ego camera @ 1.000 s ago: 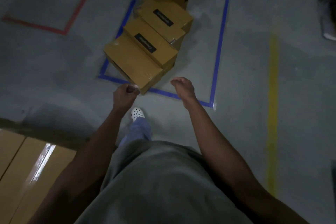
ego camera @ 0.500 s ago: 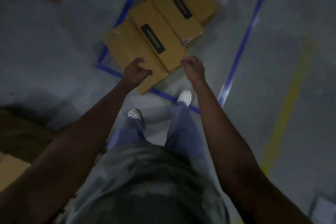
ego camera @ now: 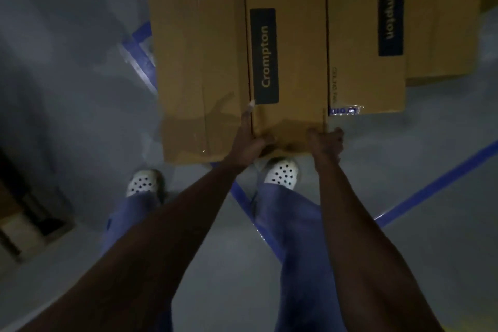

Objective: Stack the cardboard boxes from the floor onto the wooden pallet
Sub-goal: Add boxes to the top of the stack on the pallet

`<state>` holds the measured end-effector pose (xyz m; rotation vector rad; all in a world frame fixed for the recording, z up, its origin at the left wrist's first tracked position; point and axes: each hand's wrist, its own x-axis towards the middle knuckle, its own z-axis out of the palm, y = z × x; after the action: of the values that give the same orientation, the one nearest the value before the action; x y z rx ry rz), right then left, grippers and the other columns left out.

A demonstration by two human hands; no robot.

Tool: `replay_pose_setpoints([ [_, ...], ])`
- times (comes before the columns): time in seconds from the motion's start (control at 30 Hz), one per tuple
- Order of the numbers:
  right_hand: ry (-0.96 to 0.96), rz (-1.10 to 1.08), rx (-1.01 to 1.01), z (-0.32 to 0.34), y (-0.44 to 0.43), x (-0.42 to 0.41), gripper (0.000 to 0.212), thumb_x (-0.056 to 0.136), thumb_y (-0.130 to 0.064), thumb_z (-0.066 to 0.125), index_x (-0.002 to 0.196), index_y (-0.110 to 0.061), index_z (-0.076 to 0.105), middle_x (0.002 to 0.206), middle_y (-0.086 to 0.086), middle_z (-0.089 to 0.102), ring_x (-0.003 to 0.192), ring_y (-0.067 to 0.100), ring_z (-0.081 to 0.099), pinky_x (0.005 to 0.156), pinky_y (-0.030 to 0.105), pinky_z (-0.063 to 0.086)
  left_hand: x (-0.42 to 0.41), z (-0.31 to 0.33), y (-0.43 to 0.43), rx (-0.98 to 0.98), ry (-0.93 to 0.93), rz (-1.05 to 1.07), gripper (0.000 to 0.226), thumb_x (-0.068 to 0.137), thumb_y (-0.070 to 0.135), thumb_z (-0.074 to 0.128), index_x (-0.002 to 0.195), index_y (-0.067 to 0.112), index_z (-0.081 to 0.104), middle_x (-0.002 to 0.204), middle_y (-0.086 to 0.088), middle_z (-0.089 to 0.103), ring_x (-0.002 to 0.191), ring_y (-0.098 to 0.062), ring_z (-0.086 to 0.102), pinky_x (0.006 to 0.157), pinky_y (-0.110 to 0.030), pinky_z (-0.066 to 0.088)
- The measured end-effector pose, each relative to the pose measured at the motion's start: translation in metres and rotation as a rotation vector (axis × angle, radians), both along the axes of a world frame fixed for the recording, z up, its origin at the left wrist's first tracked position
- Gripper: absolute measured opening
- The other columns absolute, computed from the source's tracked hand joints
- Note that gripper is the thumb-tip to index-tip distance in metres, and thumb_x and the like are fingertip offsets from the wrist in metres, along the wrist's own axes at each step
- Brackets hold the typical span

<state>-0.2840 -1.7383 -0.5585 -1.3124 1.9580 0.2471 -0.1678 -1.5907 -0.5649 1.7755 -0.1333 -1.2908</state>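
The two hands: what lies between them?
Head view: the near end of the middle Crompton box, gripped by the left hand and the right hand.

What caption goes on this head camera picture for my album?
A person's left hand and right hand grip the near end of the middle brown cardboard box labelled Crompton.

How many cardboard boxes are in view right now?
4: a plain box at left; the middle box, gripped by the left hand and right hand; a labelled box right of it; a fourth box at far right, partly covered. More may lie past the top edge.
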Motion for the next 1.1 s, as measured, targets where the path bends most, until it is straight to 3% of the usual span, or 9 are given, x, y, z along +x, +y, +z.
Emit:
replay_pose_setpoints([
  [0.1,-0.002,0.069,0.084,-0.016,0.005,-0.008,0.087,0.082,-0.049,0.071,0.150,-0.011,0.032,0.152,0.015,0.041,0.138,0.036,0.039,0.110,0.055,0.036,-0.018,-0.011,-0.009,0.019,0.077,0.123,0.101,0.078,0.006,0.080,0.147,0.050,0.022,0.138,-0.007,0.057,0.123,-0.026,0.060,0.098,-0.048,0.054],
  [0.2,0.053,0.163,0.081,0.017,0.005,-0.007,0.093,0.079,-0.055,0.074,0.151,-0.014,0.032,0.154,0.011,0.039,0.141,0.034,0.035,0.109,0.057,0.033,-0.021,0.030,-0.019,0.113,0.056,0.228,0.100,0.073,0.023,0.083,0.146,0.055,0.024,0.128,0.005,0.062,0.115,-0.026,0.063,0.095,-0.052,0.055],
  [0.27,0.062,0.191,0.033,0.068,0.003,0.000,0.090,0.078,-0.054,0.073,0.149,-0.015,0.035,0.153,0.008,0.039,0.141,0.032,0.033,0.107,0.057,0.032,-0.020,0.080,-0.027,0.165,-0.038,0.243,0.100,0.071,0.036,0.080,0.151,0.047,0.022,0.122,0.011,0.059,0.113,-0.027,0.063,0.095,-0.052,0.054],
  [0.37,0.000,0.256,-0.080,0.166,0.001,0.015,0.083,0.082,-0.055,0.068,0.147,-0.013,0.039,0.152,0.009,0.040,0.139,0.032,0.032,0.105,0.056,0.031,-0.007,0.169,-0.033,0.197,-0.217,0.245,0.097,0.073,0.042,0.076,0.154,0.038,0.022,0.119,-0.002,0.062,0.106,-0.033,0.065,0.094,-0.052,0.053],
  [0.47,-0.106,0.337,-0.219,0.273,0.009,0.025,0.074,0.087,-0.061,0.061,0.142,-0.012,0.052,0.148,0.011,0.047,0.138,0.033,0.036,0.107,0.056,0.031,0.014,0.271,-0.024,0.279,-0.375,0.246,0.089,0.080,0.040,0.073,0.153,0.037,0.022,0.093,0.001,0.062,0.085,-0.030,0.064,0.090,-0.045,0.051],
  [0.6,-0.255,0.368,-0.378,0.403,0.048,0.022,0.075,0.085,-0.079,0.044,0.112,-0.015,0.072,0.121,0.010,0.065,0.120,0.032,0.054,0.100,0.052,0.044,0.039,0.396,0.014,0.398,-0.470,0.382,0.066,0.083,0.049,0.066,0.142,0.043,0.036,0.087,0.003,0.064,0.086,-0.022,0.062,0.077,-0.033,0.047],
  [0.73,-0.457,0.476,-0.480,0.500,0.115,0.016,0.077,0.084,-0.083,0.039,0.083,-0.013,0.069,0.096,0.008,0.065,0.092,0.027,0.063,0.082,0.043,0.054,0.043,0.491,0.091,0.473,-0.549,0.456,0.065,0.074,0.063,0.055,0.134,0.039,0.045,0.088,-0.005,0.070,0.089,-0.030,0.068,0.084,-0.040,0.056],
  [0.93,-0.724,0.801,-0.534,0.600,0.265,0.014,0.060,0.087,-0.064,0.057,0.085,-0.007,0.073,0.084,0.013,0.060,0.082,0.030,0.057,0.075,0.033,0.040,-0.012,0.586,0.277,0.550,-0.586,0.808,0.061,0.088,0.057,0.061,0.139,0.027,0.048,0.128,-0.008,0.062,0.118,-0.032,0.058,0.087,-0.035,0.040],
  [1.1,-0.894,1.111,-0.376,0.665,0.413,-0.029,0.051,0.091,-0.059,0.059,0.099,-0.010,0.071,0.097,0.007,0.052,0.090,0.015,0.039,0.083,0.028,0.028,-0.102,0.639,0.446,0.592,-0.574,1.196,0.057,0.091,0.057,0.059,0.135,0.022,0.048,0.129,-0.012,0.062,0.117,-0.034,0.058,0.089,-0.037,0.043],
])
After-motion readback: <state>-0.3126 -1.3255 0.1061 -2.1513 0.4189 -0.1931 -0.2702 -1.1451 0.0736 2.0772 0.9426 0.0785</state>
